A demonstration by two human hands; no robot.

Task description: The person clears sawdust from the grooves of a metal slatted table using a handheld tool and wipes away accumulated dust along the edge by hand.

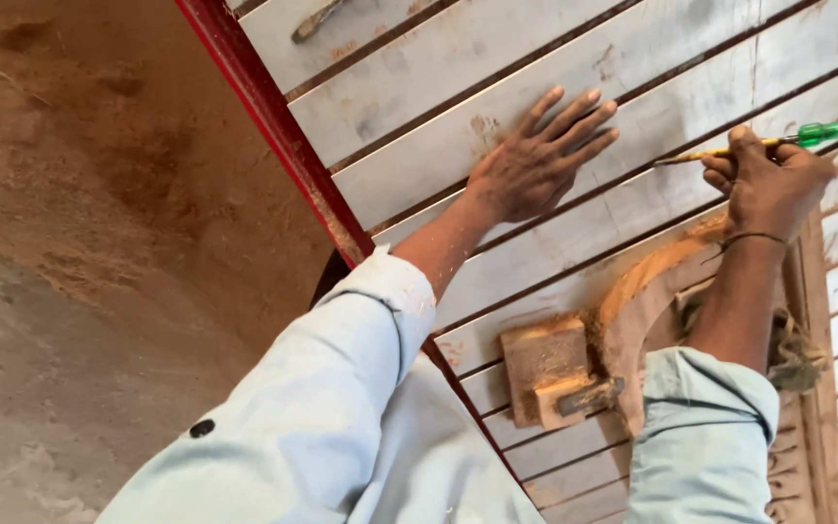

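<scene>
While the left hand (535,167) is lying flat and empty on the white slatted panel (555,78), the right hand (768,184) is clenching a green-handled screwdriver (778,141), its long axis running nine-to-three, tip pointing toward nine o'clock into a groove just right of the left fingertips.
</scene>
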